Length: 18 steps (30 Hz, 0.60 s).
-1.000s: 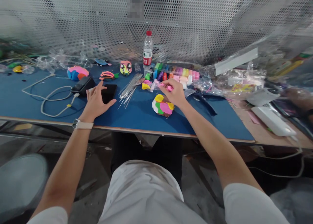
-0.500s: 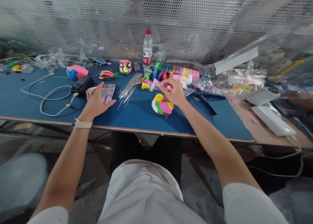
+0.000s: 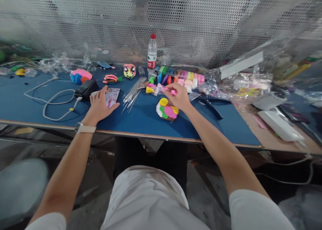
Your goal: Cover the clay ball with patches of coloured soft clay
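Note:
My left hand [image 3: 100,106] lies with its fingers spread over the left side of a smartphone [image 3: 112,96], whose screen is lit. Pinched in my right hand [image 3: 179,95] is some pink modelling clay [image 3: 173,92], partly in a clear wrapper. Just below that hand a rounded clay piece [image 3: 168,110] in white, green, pink and yellow rests on the blue tabletop, untouched. Yellow clay [image 3: 150,88] in plastic sits left of my right fingers. Between my hands lies a bundle of thin wires [image 3: 132,93].
A water bottle [image 3: 152,55] stands behind several coloured clay packs [image 3: 184,75]. Dark-handled pliers [image 3: 212,107] lie right of my right hand. At left are a black charger [image 3: 87,88] with a white cable and clay figures [image 3: 129,70]. A white power strip [image 3: 280,125] is far right.
The view has tilted slightly upward. Both hands stay nearly in place, the left still on the smartphone and the right still pinching the pink clay.

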Tool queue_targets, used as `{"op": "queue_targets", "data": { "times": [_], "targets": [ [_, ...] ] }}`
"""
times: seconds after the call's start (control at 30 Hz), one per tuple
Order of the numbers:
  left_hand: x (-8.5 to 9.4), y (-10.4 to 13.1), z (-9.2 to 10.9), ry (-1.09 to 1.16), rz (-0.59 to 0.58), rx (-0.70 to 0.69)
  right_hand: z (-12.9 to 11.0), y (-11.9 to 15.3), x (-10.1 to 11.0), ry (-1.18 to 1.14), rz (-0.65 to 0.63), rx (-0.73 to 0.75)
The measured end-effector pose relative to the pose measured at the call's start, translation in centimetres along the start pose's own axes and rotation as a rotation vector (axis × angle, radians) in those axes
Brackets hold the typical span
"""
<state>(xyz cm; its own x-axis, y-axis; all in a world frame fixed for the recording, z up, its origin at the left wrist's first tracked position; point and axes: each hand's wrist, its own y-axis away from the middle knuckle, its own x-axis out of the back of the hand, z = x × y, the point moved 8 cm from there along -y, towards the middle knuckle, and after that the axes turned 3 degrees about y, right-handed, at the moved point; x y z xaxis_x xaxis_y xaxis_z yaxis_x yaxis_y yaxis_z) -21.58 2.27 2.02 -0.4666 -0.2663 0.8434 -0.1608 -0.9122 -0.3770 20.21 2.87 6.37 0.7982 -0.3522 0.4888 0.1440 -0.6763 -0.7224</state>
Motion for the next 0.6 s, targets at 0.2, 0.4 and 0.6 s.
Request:
{"op": "queue_targets", "data": {
  "times": [0.2, 0.4, 0.6],
  "targets": [
    [-0.1, -3.3, 1.8, -0.233, -0.064, 0.084, -0.1, -0.1, 0.0, 0.006, -0.012, -0.012],
    [-1.3, -5.8, 1.8, -0.240, -0.074, 0.225, -0.3, -0.2, 0.2, -0.005, -0.013, -0.040],
    [-1.4, -6.1, 2.0, -0.171, -0.107, 0.238, -0.6, -0.3, 0.3, -0.011, -0.009, -0.010]
  ]
}}
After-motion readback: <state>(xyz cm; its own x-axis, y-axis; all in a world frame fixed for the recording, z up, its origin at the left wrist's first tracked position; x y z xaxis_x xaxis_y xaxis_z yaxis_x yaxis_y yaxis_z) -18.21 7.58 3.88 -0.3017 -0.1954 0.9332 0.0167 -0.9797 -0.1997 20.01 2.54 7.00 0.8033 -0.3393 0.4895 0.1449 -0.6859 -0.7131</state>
